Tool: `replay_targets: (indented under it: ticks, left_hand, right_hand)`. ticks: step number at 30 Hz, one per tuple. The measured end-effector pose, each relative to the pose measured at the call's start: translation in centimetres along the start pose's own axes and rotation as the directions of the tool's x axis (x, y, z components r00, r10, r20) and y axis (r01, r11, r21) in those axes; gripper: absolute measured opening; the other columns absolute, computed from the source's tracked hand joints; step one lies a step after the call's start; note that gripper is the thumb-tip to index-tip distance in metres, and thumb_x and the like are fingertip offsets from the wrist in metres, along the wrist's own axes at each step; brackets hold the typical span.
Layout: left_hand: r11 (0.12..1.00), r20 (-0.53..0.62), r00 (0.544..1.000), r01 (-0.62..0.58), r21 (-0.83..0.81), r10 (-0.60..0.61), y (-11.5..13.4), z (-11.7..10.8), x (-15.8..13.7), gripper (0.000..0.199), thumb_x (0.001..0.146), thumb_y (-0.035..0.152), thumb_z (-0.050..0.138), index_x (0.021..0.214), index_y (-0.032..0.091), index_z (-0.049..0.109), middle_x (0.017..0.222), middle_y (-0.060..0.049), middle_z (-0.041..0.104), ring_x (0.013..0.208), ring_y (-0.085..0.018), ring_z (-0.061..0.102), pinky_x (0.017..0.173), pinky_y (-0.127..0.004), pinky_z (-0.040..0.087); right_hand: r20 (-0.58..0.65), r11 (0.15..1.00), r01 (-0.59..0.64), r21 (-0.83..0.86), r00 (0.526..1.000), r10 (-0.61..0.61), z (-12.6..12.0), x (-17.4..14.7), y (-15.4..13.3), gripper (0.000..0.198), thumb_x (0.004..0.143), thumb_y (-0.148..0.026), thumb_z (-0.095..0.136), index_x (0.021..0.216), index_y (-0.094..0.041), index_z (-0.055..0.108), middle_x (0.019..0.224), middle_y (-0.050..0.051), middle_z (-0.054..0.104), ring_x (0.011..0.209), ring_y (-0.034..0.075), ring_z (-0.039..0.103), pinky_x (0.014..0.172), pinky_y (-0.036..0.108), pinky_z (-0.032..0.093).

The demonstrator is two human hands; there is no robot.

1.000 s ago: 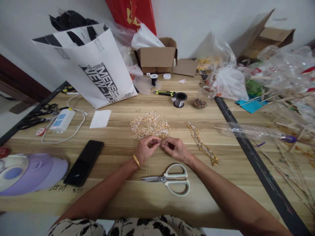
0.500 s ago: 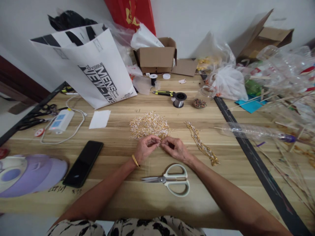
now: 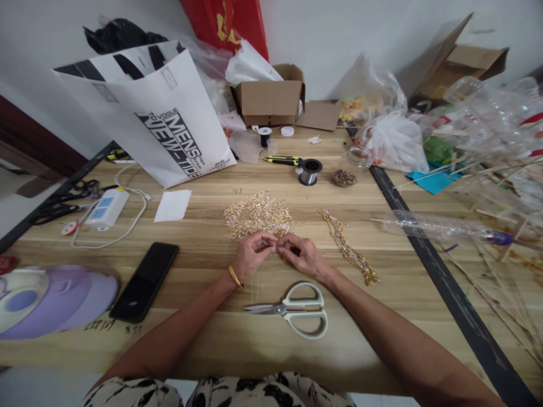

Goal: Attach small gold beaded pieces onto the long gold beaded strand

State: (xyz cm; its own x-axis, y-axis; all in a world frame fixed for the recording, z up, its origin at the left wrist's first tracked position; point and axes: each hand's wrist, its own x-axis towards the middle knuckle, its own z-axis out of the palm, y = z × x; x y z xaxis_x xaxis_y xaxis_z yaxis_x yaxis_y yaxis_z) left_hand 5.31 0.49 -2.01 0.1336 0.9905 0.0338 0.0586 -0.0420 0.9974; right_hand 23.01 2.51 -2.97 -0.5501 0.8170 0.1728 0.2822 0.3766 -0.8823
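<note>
My left hand [image 3: 253,255], with a gold bracelet [image 3: 236,278] at the wrist, is closed in a pinch. Opposite it, my right hand [image 3: 302,255] pinches too, the fingertips of both nearly meeting. Whatever lies between the fingertips is too small to make out. Just beyond them spreads a heap of small gold and clear beaded pieces [image 3: 258,213]. Thin pale threads [image 3: 254,288] hang below my left hand. Nearer to me lie scissors [image 3: 303,311] with pale handles, blades pointing left. Right of my hands rests a bundle of gold beaded strands [image 3: 345,244].
A black phone [image 3: 145,281] and a purple object [image 3: 80,299] lie left. Behind are a white paper bag [image 3: 165,118], a wire spool [image 3: 310,172], yellow-black pliers [image 3: 282,160], a jar of beads [image 3: 352,167] and a cardboard box [image 3: 268,100]. Plastic bottles and sticks crowd the right.
Both hands stay almost in place, fingertips still together with only a tiny shift. The things on the table have not moved.
</note>
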Motion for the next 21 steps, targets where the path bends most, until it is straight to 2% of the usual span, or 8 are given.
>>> replay_targets:
  ticks: [8,21]
  left_hand:
    - [1.0,0.001,1.0,0.014,0.014,-0.014,0.23,0.12,-0.01,0.017,0.067,0.012,0.066,0.083,0.013,0.062,0.075,-0.002,0.063,0.073,-0.012,0.061,0.071,-0.024,0.052]
    - [1.0,0.014,1.0,0.009,0.029,-0.009,0.06,0.13,-0.05,0.019,0.067,0.013,0.067,0.085,0.013,0.062,0.075,-0.003,0.064,0.072,-0.012,0.062,0.07,-0.024,0.053]
  right_hand:
    - [0.021,0.999,-0.007,0.033,1.0,0.006,-0.11,-0.01,-0.23,0.018,0.087,-0.028,0.051,0.096,-0.015,0.059,0.062,-0.001,0.057,0.053,0.009,0.047,0.053,0.019,0.037]
    - [0.053,0.998,-0.008,0.063,0.999,0.005,-0.25,-0.06,-0.18,0.016,0.088,-0.029,0.048,0.086,-0.015,0.057,0.061,-0.002,0.055,0.053,0.009,0.046,0.054,0.019,0.036]
